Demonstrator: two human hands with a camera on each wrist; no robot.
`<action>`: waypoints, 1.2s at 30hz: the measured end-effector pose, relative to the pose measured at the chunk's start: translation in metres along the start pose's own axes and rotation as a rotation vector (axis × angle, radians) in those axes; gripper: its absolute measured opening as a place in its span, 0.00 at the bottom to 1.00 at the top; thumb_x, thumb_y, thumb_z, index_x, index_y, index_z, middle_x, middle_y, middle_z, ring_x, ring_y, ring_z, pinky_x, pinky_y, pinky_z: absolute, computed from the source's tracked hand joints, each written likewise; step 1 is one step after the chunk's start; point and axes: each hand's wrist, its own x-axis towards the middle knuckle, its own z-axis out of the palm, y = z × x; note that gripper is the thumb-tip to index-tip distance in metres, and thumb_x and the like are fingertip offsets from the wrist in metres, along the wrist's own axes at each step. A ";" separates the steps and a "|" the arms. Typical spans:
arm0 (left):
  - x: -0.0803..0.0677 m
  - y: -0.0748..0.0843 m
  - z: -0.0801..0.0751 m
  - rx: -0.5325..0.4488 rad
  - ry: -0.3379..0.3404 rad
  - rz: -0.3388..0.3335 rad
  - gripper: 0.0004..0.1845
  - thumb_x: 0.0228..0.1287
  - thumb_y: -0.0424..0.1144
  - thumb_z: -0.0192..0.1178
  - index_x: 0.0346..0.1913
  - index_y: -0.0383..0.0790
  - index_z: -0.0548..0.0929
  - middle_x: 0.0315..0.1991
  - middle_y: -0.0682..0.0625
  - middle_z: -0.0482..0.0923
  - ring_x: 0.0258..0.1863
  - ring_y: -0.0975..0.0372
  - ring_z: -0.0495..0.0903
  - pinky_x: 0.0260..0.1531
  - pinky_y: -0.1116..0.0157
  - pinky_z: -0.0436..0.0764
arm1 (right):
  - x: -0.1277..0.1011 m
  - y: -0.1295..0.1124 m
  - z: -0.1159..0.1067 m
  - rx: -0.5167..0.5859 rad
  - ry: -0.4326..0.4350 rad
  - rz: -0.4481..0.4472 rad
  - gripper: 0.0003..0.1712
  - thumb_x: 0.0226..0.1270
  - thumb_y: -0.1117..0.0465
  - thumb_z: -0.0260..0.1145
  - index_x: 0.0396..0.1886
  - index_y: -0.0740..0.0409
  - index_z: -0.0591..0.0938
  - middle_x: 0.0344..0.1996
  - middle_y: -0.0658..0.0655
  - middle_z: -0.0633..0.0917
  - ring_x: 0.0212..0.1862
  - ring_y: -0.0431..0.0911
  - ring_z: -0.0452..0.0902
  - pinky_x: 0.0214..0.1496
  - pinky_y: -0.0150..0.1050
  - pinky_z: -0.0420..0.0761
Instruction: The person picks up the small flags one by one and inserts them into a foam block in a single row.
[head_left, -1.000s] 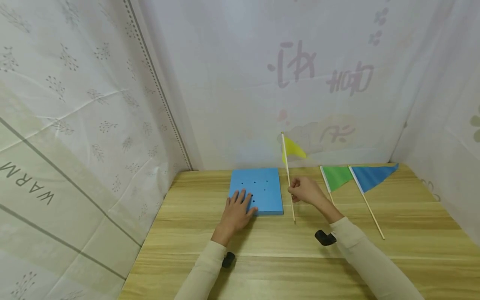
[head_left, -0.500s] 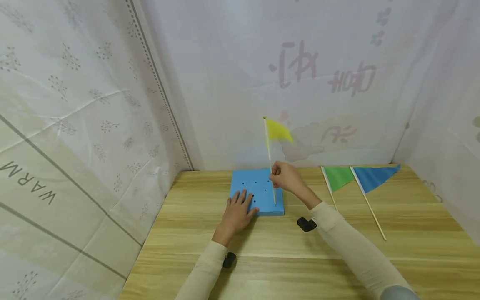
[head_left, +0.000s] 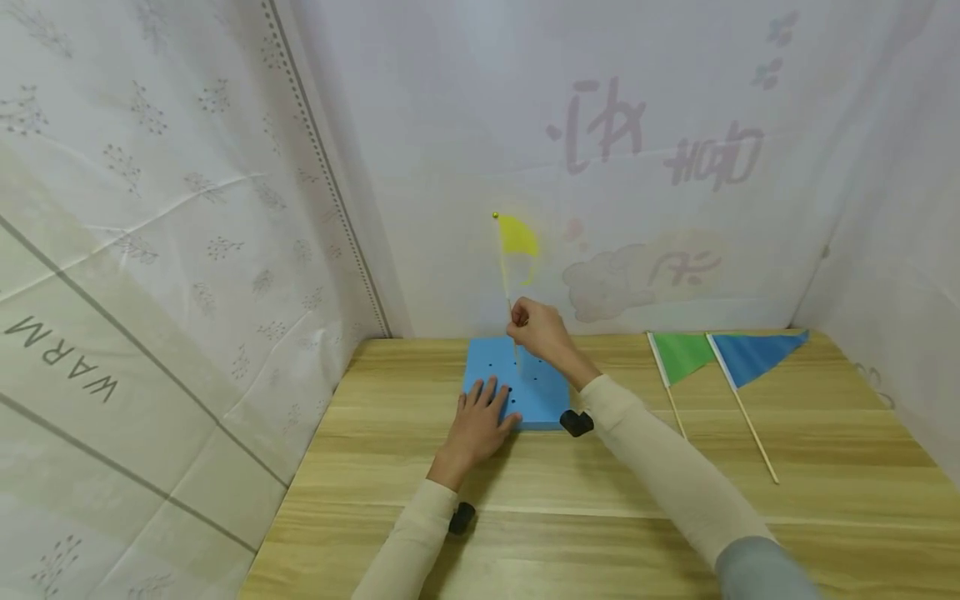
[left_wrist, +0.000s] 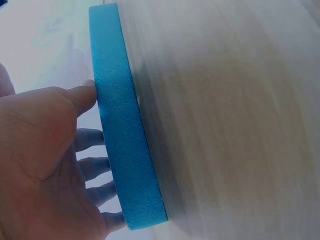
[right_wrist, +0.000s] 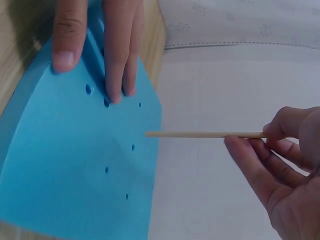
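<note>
A yellow flag [head_left: 519, 236] on a thin wooden stick stands nearly upright above a blue foam board [head_left: 543, 400] pierced with several small holes. Thumb and fingers of my right hand [head_left: 542, 329] pinch the stick partway down. In the right wrist view the stick's bare lower end [right_wrist: 170, 134] points at the board's holes and appears a little apart from its surface. My left hand [head_left: 476, 423] rests on the board's near left part with its fingers spread. In the left wrist view, the thumb and fingertips of the left hand [left_wrist: 45, 145] touch the board's upper face, beside its thick edge [left_wrist: 120, 125].
To the right on the wooden table [head_left: 600, 533] lie a green flag [head_left: 681, 357] and a blue flag [head_left: 757, 357], both on sticks. A printed curtain [head_left: 450, 167] hangs behind the table, with more curtain at both sides.
My right hand has carried the yellow flag leftward and up, from beside the board to above its holes. My left hand has stayed on the board.
</note>
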 end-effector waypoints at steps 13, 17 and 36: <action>0.004 0.002 0.003 0.021 0.011 0.025 0.36 0.84 0.59 0.51 0.83 0.42 0.65 0.85 0.38 0.56 0.85 0.40 0.54 0.80 0.33 0.58 | 0.020 -0.005 0.039 -0.017 0.036 -0.046 0.04 0.77 0.63 0.68 0.44 0.59 0.84 0.43 0.60 0.90 0.48 0.54 0.89 0.51 0.49 0.88; 0.004 0.002 0.003 0.028 0.015 0.029 0.36 0.84 0.59 0.52 0.83 0.42 0.66 0.85 0.38 0.56 0.85 0.40 0.55 0.79 0.33 0.59 | 0.021 -0.001 0.047 -0.021 0.043 -0.062 0.04 0.78 0.63 0.68 0.45 0.59 0.84 0.43 0.60 0.90 0.47 0.53 0.89 0.50 0.48 0.89; 0.001 -0.002 0.002 0.039 0.029 0.035 0.36 0.83 0.58 0.54 0.82 0.40 0.67 0.84 0.37 0.58 0.84 0.39 0.56 0.78 0.32 0.61 | 0.020 0.013 0.068 -0.026 0.020 -0.070 0.07 0.80 0.61 0.68 0.48 0.60 0.86 0.45 0.60 0.90 0.50 0.52 0.89 0.54 0.46 0.89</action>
